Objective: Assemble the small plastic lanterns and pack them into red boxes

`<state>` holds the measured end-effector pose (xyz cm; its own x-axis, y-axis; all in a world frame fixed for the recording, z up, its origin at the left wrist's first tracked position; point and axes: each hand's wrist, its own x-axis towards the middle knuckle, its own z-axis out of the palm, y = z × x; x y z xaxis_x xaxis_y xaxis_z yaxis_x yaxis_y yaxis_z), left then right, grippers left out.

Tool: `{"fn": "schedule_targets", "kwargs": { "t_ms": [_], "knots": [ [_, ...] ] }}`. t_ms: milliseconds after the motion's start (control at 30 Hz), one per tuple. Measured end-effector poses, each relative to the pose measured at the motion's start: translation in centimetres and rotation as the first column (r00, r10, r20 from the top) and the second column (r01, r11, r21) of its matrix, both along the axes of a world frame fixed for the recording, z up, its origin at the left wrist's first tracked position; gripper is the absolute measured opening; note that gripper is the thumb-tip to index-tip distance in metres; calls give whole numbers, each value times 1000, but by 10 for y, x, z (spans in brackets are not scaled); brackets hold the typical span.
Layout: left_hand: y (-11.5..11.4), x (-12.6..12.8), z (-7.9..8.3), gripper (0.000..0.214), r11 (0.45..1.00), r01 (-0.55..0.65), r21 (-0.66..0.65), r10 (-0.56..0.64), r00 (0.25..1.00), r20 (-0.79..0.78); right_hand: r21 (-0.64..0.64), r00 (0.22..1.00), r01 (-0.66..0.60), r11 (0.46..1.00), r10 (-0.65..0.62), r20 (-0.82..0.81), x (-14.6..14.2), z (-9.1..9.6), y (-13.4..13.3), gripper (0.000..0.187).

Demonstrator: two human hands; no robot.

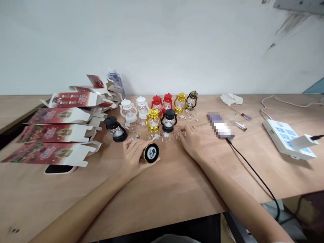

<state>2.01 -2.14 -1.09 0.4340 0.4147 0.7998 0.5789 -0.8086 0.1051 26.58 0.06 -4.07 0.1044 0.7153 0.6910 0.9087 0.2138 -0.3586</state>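
Note:
My left hand [135, 153] is closed around a small black-and-gold toy lantern [151, 153], tipped on its side so its underside faces me. My right hand [190, 135] rests on the wooden table [164, 189] with fingers curled down onto tiny metal pieces [165, 135] scattered there; whether it grips one is hidden. Just beyond stand several mini lanterns: black [115, 128], two white [128, 110], gold [153, 120], black [169, 120], two red [162, 102], gold [180, 102] and bronze [192, 100].
Flattened red-and-white cartons [54, 135] lie stacked at left over a phone [59, 169]. A water bottle [115, 79] stands behind them. At right are a blurred device with a black cable [253, 172], screwdrivers [243, 116], crumpled tissue [231, 99] and a white power strip [287, 138].

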Motion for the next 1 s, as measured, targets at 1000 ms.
{"fn": "schedule_targets", "kwargs": {
  "t_ms": [1000],
  "knots": [
    [1, 1, 3, 38, 995, 74, 64, -63, 985, -159, 211, 664, -712, 670, 545, 512, -51, 27, -46, 12]
  ]
}}
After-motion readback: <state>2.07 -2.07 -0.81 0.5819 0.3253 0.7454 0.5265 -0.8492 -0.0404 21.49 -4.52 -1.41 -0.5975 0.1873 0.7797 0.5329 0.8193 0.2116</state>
